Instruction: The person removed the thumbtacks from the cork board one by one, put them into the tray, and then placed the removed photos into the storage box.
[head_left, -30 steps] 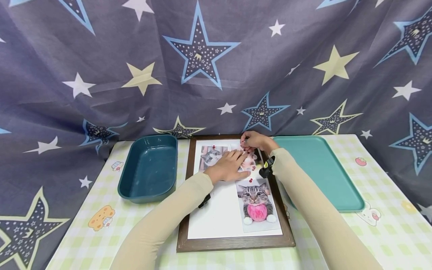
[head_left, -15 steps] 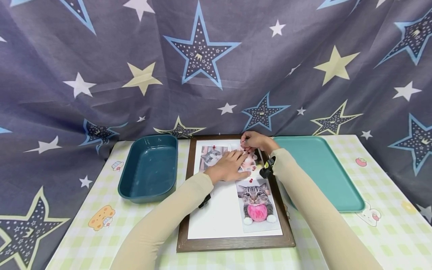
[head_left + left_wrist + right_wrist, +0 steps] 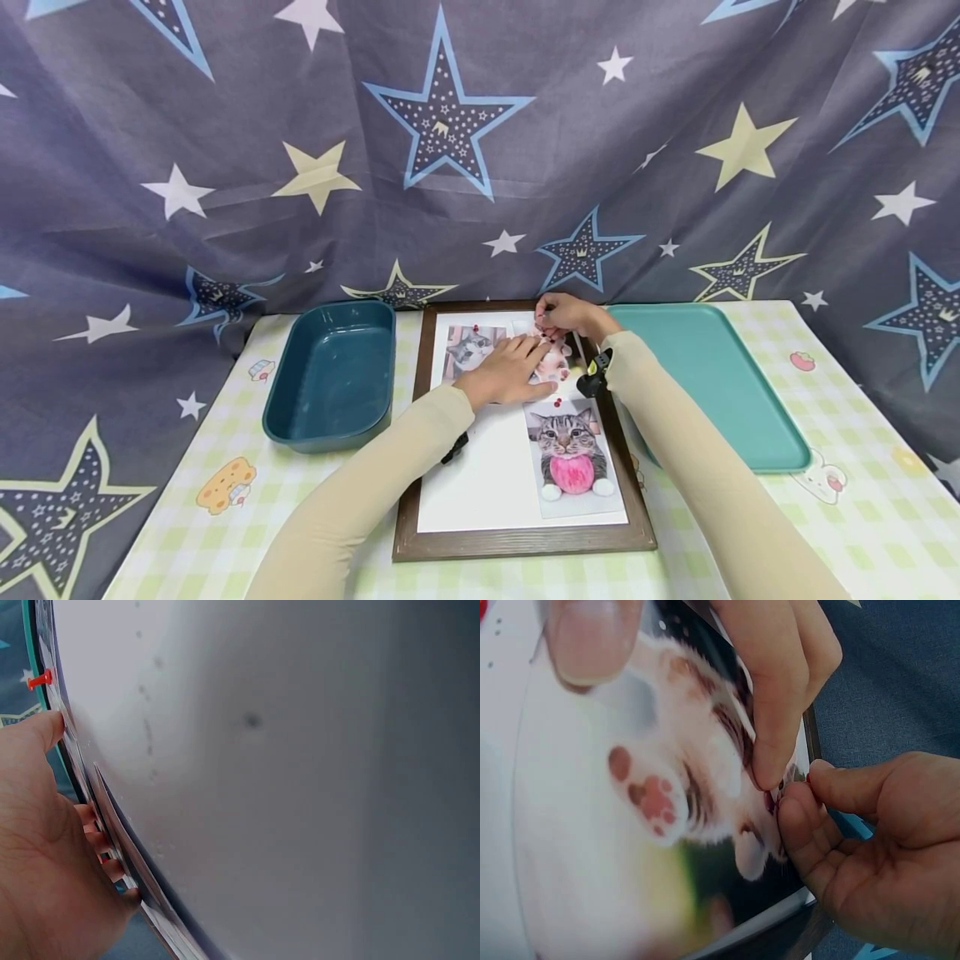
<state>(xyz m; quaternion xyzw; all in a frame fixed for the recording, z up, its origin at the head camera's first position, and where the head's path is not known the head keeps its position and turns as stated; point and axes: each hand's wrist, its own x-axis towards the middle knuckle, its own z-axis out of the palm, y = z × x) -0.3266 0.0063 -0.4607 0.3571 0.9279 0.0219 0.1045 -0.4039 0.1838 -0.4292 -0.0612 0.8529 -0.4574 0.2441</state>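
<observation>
A framed white board (image 3: 468, 492) lies on the table, bearing several cat photos. My left hand (image 3: 512, 372) rests flat across its upper part, fingers spread over the kitten photo (image 3: 667, 750). At that photo's top edge my right hand (image 3: 889, 847) pinches a small red push pin (image 3: 808, 778) between thumb and fingertips; most of the pin is hidden. Below is the tabby cat photo (image 3: 572, 458), with a red push pin (image 3: 557, 402) at its top. The grey cat photo (image 3: 467, 348), partly under my left hand, also has a red push pin (image 3: 476, 327).
A dark teal basin (image 3: 330, 379) stands left of the board. To the right lies a green tray (image 3: 701, 379), partly behind my right forearm. A checked cloth (image 3: 176, 492) covers the table, and a star-patterned curtain (image 3: 480, 208) hangs directly behind.
</observation>
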